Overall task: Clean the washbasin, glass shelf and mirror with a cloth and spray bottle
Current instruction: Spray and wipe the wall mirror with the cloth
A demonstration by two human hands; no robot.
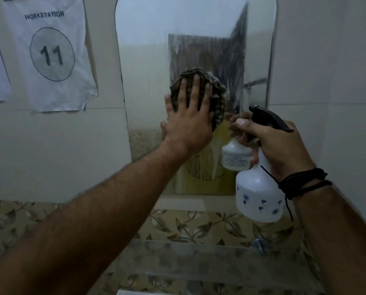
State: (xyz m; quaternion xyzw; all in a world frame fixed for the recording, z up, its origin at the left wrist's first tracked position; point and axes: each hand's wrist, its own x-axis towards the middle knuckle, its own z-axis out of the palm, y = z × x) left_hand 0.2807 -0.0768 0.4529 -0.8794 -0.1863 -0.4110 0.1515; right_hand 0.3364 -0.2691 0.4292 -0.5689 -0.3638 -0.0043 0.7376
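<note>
Head view: left hand (pixel 188 116) flat on mirror (pixel 148 60), fingers spread wide, pressing checked cloth (pixel 215 90) bunched under palm and past fingertips, likely for even wiping pressure. Right hand (pixel 284 145) wrapped closed around spray bottle (pixel 258 196) neck, index near trigger, nozzle toward glass just right of cloth fingers, ready to respray. Glass shelf (pixel 199 258) below both wrists, blurred. Washbasin mostly cut off at bottom edge. Mirror reflection smeared, hard to read.
</note>
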